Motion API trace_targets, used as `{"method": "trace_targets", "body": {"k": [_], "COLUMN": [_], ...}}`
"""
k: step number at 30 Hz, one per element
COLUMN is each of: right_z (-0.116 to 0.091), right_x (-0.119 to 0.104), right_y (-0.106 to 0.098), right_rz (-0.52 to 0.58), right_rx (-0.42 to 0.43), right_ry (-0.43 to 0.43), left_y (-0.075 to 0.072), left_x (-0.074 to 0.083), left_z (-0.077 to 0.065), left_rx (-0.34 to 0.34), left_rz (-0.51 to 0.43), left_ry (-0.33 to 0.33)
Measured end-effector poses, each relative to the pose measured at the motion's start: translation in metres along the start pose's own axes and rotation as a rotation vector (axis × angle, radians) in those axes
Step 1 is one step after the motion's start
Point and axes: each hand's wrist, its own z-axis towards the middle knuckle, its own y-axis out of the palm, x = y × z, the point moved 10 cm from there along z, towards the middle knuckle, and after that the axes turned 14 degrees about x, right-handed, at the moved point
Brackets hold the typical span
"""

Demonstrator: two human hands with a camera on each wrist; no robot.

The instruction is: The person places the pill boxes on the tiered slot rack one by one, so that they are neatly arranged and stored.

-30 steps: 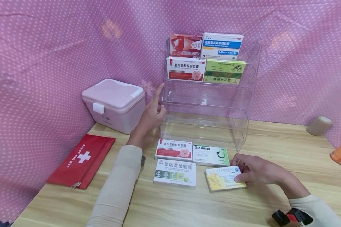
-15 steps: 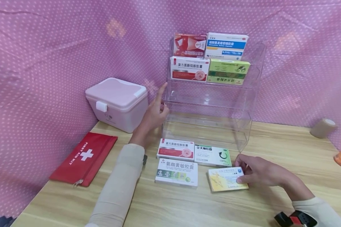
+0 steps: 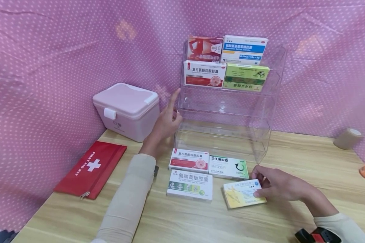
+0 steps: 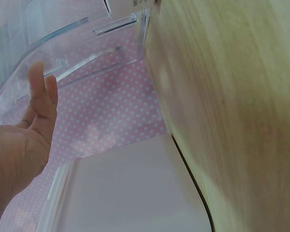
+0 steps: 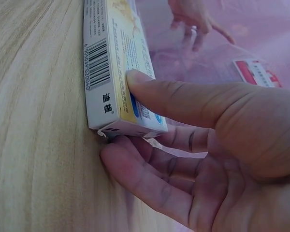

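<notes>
My right hand (image 3: 278,184) pinches the right end of a yellow-and-white medicine box (image 3: 240,194), its thumb on the printed face. In the right wrist view the fingers curl by the end flap of the box (image 5: 99,63), close to the tabletop. My left hand (image 3: 167,121) is at the left side of a clear tiered rack (image 3: 222,104), index finger pointing up along its edge. In the left wrist view that hand (image 4: 19,145) holds nothing. Left of the held box lie a red-and-white box (image 3: 189,160), a green-and-white box (image 3: 228,167) and a white box (image 3: 189,185).
On the rack's upper tiers stand a red box (image 3: 204,49), a blue-and-white box (image 3: 244,50), another red-and-white box (image 3: 204,74) and a green box (image 3: 246,77). A pink lidded case (image 3: 126,111) and red first aid pouch (image 3: 91,168) are left; a tan roll (image 3: 347,138) is right.
The whole head view has shifted slightly, so things appear a little further right. Both hands keep their places, the right one still pinching the yellow-and-white medicine box.
</notes>
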Motion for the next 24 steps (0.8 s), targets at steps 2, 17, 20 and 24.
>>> {"method": "trace_targets", "body": {"k": [2,17,20,24], "right_z": [0.0,0.004,0.005,0.006], "right_x": [0.0,-0.011,-0.012,-0.017], "right_y": [0.0,-0.003,-0.006,-0.012], "right_rz": [0.004,0.019,0.028,0.043], "right_rx": [0.001,0.042,0.063,0.112], "right_ry": [0.008,-0.096,-0.11,-0.128], "left_y": [-0.001,0.0,0.0,-0.001], "left_x": [0.0,0.0,0.0,0.0], "left_z": [0.0,-0.001,-0.001,-0.001], "left_rx": [0.001,-0.005,-0.004,-0.003], "left_rz": [0.0,0.003,-0.001,0.0], "left_ry": [-0.001,-0.021,-0.022,-0.024]}}
